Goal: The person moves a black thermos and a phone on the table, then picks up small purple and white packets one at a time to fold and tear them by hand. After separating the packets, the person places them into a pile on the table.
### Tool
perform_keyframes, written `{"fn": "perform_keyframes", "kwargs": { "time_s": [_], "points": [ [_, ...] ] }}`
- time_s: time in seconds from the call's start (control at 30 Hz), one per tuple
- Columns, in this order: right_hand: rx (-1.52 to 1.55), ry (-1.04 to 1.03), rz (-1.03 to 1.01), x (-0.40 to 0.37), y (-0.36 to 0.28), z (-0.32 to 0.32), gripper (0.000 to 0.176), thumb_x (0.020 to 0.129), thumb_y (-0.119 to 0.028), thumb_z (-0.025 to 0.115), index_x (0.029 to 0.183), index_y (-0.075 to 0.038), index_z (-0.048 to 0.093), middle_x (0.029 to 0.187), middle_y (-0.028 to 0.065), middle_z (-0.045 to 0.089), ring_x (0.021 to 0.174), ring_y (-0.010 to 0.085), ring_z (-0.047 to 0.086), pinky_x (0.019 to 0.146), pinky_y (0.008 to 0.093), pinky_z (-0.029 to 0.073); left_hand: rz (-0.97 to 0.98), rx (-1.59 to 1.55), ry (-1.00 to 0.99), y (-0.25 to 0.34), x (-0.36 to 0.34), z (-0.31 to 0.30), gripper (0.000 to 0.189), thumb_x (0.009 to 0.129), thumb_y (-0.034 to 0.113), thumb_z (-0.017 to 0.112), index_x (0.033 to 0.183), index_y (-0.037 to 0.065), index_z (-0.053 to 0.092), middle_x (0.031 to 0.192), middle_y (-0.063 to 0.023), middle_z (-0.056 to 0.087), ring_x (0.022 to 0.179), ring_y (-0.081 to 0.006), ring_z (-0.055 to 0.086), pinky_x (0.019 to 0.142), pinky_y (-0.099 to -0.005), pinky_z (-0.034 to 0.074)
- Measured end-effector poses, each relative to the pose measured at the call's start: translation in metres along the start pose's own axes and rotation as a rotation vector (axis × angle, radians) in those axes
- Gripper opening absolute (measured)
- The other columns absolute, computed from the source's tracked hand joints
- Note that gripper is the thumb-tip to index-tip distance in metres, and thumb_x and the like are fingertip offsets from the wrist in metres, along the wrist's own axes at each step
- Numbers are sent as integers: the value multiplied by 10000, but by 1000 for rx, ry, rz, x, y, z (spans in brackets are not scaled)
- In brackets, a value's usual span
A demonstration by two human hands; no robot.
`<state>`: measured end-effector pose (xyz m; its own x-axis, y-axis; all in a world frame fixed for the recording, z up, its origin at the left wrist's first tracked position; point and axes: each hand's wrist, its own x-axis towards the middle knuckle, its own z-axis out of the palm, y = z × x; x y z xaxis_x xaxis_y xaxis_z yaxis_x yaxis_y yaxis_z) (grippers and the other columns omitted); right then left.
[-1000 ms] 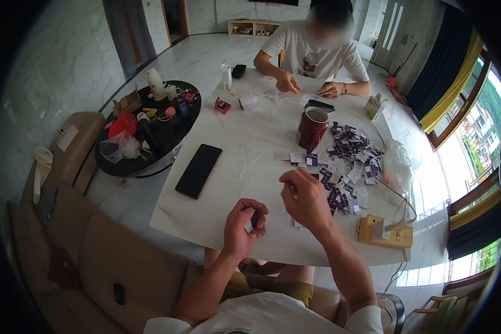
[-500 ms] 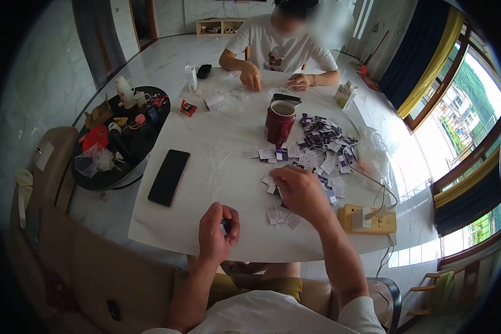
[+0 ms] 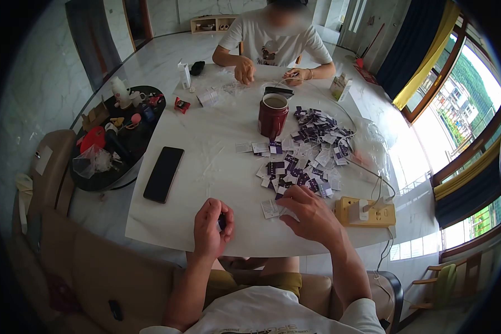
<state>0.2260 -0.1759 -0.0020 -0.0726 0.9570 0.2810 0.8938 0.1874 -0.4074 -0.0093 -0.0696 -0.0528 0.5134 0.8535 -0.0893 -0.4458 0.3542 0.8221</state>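
Note:
Near the front edge of the white table, my left hand (image 3: 210, 229) is closed around small dark purple tags (image 3: 222, 222), mostly hidden by the fingers. To its right, my right hand (image 3: 313, 216) reaches down to the tabletop, thumb and forefinger apart. A white printed tag (image 3: 270, 209) lies flat just left of those fingertips. Beyond the hand spreads a loose heap of purple-and-white tags (image 3: 317, 133), many with thin strings. A dark red mug (image 3: 273, 118) stands at the heap's left side.
A black phone (image 3: 163, 175) lies at the table's left. A yellow power strip (image 3: 367, 212) with plugs and cables sits by my right forearm, near a clear plastic bag (image 3: 371, 146). Across the table a person (image 3: 273, 42) handles small items. A round black side table (image 3: 117, 139) stands left.
My right hand has moved from the heap's near left edge toward me and right, its fingers parting beside a tag. My left hand keeps its hold. The view has shifted slightly.

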Motion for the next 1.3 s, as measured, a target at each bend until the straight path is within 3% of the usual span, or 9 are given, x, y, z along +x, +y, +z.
{"fn": "perform_keyframes", "kwargs": {
  "time_s": [0.2, 0.5, 0.7, 0.8, 1.3],
  "points": [
    [-82, 37, -181, 4, -2, 9, 387, 782, -127, 799, 1149, -88, 685, 1163, 51, 658, 1108, 248, 580, 978, 408, 463, 9, 20, -23, -2, 1, -1, 301, 1097, 354, 502, 938, 100, 517, 777, -65, 571, 502, -97, 468, 408, -237, 339],
    [-234, 56, -439, 9, 9, 24, 180, 815, -117, 728, 976, -40, 706, 990, 46, 708, 946, 234, 646, 960, 414, 450, -5, 20, -58, 0, 0, -3, 292, 1101, 338, 495, 957, 85, 522, 758, -84, 583, 487, -115, 474, 407, -255, 342],
    [-108, 17, -377, 16, 1, 14, 228, 820, -104, 702, 1036, -39, 669, 968, 63, 685, 976, 240, 654, 971, 397, 473, -15, 21, -58, -1, -1, -3, 274, 1100, 320, 501, 963, 85, 528, 756, -82, 585, 486, -114, 476, 414, -262, 344],
    [-200, 1, -430, 16, 5, 24, 251, 837, -94, 677, 1074, -16, 647, 959, 80, 675, 983, 248, 659, 958, 390, 497, -17, 14, -62, 0, -1, -2, 257, 1100, 303, 504, 968, 85, 533, 756, -79, 587, 489, -113, 479, 418, -261, 346],
    [-273, -50, -425, 20, -6, 29, 239, 798, -93, 668, 1018, -6, 636, 892, 99, 649, 897, 285, 669, 942, 414, 526, 15, 59, -74, -4, -2, -5, 256, 1097, 288, 511, 962, 73, 540, 766, -74, 597, 511, -118, 500, 433, -257, 370]
  ]
}}
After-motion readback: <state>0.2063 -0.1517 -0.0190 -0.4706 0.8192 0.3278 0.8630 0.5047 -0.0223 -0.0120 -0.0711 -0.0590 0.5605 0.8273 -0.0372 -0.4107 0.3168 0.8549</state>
